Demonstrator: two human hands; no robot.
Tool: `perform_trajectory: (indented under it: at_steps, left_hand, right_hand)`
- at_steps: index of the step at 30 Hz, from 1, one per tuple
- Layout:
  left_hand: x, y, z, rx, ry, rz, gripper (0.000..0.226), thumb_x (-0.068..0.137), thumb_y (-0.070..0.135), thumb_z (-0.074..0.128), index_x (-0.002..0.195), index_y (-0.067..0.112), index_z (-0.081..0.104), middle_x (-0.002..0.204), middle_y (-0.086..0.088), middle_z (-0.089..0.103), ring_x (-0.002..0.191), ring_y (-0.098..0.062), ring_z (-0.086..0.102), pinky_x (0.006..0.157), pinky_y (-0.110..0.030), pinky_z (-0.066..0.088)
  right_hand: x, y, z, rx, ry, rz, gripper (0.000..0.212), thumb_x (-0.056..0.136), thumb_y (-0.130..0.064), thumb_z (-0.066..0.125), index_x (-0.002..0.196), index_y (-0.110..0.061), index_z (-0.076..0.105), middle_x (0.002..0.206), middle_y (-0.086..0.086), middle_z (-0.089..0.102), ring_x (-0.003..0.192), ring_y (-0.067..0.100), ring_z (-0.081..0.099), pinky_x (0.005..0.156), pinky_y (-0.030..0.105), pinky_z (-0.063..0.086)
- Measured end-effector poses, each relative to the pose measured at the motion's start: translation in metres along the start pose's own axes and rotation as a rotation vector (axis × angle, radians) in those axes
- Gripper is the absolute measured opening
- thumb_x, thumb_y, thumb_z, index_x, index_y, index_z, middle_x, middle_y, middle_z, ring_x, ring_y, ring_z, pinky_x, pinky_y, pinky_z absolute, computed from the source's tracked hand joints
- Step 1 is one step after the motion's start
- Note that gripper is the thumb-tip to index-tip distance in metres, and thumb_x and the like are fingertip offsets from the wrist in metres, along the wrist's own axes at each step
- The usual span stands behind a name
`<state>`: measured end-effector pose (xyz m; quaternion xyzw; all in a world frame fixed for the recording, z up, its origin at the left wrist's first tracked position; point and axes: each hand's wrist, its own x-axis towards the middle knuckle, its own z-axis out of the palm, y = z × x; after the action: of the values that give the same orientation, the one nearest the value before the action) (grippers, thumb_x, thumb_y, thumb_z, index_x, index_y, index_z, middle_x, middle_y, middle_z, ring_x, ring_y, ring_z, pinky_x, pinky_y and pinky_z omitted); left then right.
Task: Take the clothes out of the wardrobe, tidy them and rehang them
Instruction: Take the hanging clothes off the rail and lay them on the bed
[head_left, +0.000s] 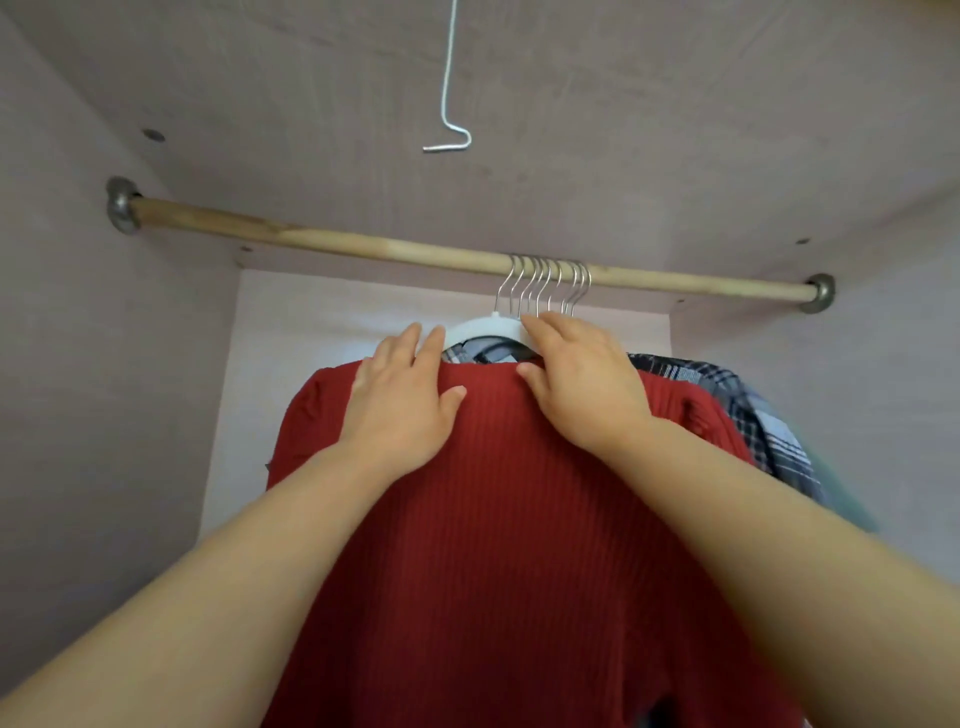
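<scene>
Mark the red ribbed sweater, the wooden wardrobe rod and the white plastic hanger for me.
red ribbed sweater (519, 519): head view, middle of its front panel.
wooden wardrobe rod (311, 238): head view, bare stretch left of the hooks.
white plastic hanger (483, 327): head view, curved top below its hook.

Sweater (493, 519): deep red, fine vertical ribbing.
Shirt (753, 415): blue, grey and white plaid.
Hanger (480, 328): white.
Hooks (540, 286): silver.
Rail (363, 244): pale tan wood.
Wardrobe walls (104, 415): pale pinkish grey, faint grain.
</scene>
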<state>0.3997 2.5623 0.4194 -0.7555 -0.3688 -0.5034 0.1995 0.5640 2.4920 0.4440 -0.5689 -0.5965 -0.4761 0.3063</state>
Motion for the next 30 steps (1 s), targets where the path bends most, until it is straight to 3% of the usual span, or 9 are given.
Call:
perform_trajectory:
  at_steps: [7,15,19,25,30]
  left_hand:
    - [0.019,-0.017,0.008,0.080,-0.022,0.046,0.065,0.094,0.042,0.040,0.147,0.018,0.012,0.154,-0.005,0.017,0.141,-0.021,0.014,0.115,-0.041,0.013]
    - [0.032,-0.003,0.036,0.110,-0.046,0.036,0.062,0.093,0.042,0.040,0.146,0.021,0.015,0.151,0.002,0.024,0.139,-0.017,0.017,0.113,-0.044,0.009]
    - [0.035,0.010,0.049,0.056,-0.032,-0.001,0.060,0.093,0.041,0.041,0.146,0.022,0.018,0.148,0.001,0.031,0.137,-0.016,0.022,0.113,-0.045,0.007]
    - [0.043,0.015,0.032,0.000,0.042,-0.094,0.049,0.093,0.039,0.041,0.138,0.021,0.034,0.134,-0.007,0.049,0.125,-0.026,0.041,0.107,-0.046,0.025]
    - [0.043,0.013,0.006,0.038,0.098,-0.126,0.048,0.094,0.037,0.043,0.138,0.020,0.037,0.138,-0.006,0.046,0.128,-0.025,0.039,0.106,-0.044,0.030]
  right_hand:
    - [0.023,0.022,0.037,0.008,0.115,0.038,0.032,0.093,-0.033,0.047,0.124,-0.026,0.052,0.123,-0.008,0.057,0.111,0.020,0.052,0.080,0.033,0.040]
    - [0.024,0.056,0.057,0.074,0.155,-0.070,0.037,0.095,-0.033,0.043,0.132,-0.030,0.046,0.133,-0.013,0.051,0.120,0.015,0.048,0.086,0.033,0.041]
    - [0.029,0.065,0.054,-0.013,0.174,-0.101,0.030,0.096,-0.035,0.038,0.123,-0.028,0.049,0.122,-0.009,0.058,0.107,0.018,0.056,0.068,0.029,0.040]
    - [0.042,0.059,0.042,-0.068,0.222,-0.142,0.028,0.098,-0.033,0.032,0.114,-0.020,0.051,0.104,0.002,0.061,0.092,0.027,0.060,0.060,0.031,0.033]
    - [0.057,0.044,0.027,0.019,0.309,-0.166,0.029,0.098,-0.030,0.035,0.119,-0.021,0.053,0.109,0.003,0.061,0.098,0.028,0.058,0.059,0.030,0.030]
